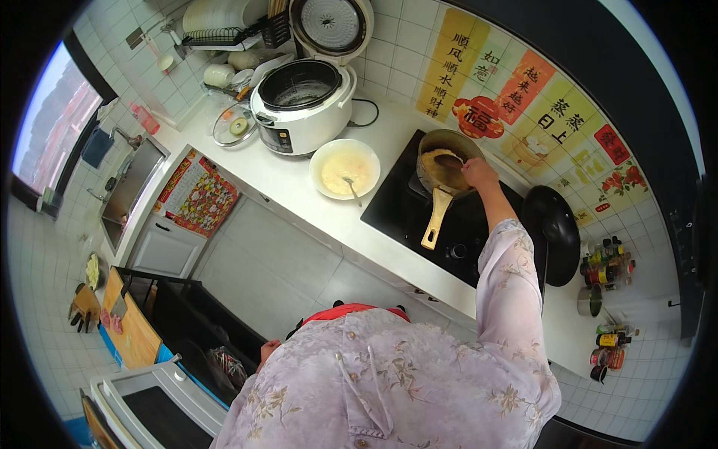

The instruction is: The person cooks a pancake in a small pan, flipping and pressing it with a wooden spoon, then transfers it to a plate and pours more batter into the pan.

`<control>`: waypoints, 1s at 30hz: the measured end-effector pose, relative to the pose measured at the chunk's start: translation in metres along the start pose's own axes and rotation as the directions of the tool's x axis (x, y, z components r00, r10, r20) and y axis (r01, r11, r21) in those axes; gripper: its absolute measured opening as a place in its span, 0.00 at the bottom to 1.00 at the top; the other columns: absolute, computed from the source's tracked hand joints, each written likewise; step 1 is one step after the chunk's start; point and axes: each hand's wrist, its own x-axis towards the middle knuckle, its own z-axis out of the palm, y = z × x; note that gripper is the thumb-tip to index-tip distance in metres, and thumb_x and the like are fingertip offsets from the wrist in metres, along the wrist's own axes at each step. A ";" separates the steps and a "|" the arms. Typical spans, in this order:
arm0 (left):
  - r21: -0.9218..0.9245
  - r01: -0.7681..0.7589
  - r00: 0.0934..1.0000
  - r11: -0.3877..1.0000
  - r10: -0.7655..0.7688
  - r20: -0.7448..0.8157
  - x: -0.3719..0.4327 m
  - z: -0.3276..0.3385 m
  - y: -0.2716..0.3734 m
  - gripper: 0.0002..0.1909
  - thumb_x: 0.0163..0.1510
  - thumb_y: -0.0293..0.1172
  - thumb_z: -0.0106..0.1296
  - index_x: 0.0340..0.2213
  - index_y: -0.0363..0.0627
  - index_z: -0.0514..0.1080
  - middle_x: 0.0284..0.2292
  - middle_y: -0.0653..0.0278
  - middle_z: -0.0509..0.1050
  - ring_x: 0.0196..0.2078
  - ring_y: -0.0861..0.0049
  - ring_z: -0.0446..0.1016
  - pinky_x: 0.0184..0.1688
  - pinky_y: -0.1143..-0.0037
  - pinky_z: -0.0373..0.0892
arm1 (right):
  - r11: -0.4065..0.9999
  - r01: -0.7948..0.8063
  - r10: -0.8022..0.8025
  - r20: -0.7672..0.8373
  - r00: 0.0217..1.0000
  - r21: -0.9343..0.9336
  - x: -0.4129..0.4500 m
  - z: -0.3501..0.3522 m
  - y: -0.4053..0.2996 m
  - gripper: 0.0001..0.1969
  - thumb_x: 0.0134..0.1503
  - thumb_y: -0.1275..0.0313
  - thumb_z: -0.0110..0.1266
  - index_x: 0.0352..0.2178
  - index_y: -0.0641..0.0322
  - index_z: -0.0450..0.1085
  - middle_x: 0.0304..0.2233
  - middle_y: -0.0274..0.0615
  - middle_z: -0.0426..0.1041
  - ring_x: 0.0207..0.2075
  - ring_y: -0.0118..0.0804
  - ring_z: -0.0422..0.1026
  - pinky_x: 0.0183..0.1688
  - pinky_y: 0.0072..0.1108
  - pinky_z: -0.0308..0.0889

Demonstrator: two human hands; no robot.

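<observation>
My right hand [480, 173] is at the right rim of a pot [449, 134] on the black cooktop [387, 196]. Its fingers are closed around what looks like the handle of a dark utensil [449, 163], whose end is down in the pot by a pale yellowish food. The pot's light handle [437, 219] points towards me, with nothing holding it. Left of the cooktop stands a white bowl [367, 160] of pale yellow mixture with a metal spoon [352, 188] leaning in it. My left hand [270, 349] hangs low beside my body, partly hidden by the floral top, nothing seen in it.
An open rice cooker [305, 112] stands left of the bowl, near a glass lid [234, 124]. A black wok or lid [552, 236] and seasoning bottles [606, 266] are at the right. Left are a sink [132, 185] and a wooden cutting board [132, 325] with a cleaver [119, 303].
</observation>
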 end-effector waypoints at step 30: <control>-0.186 -0.143 0.664 0.972 0.233 0.710 -0.155 0.407 0.432 0.13 0.56 0.36 0.41 0.42 0.45 0.61 0.23 0.69 0.68 0.21 0.86 0.65 0.22 0.85 0.63 | 0.969 0.248 -0.249 0.069 0.966 0.016 -0.004 -0.021 0.035 0.10 0.49 0.60 0.49 0.32 0.44 0.72 0.36 0.36 0.72 0.40 0.41 0.69 0.41 0.29 0.65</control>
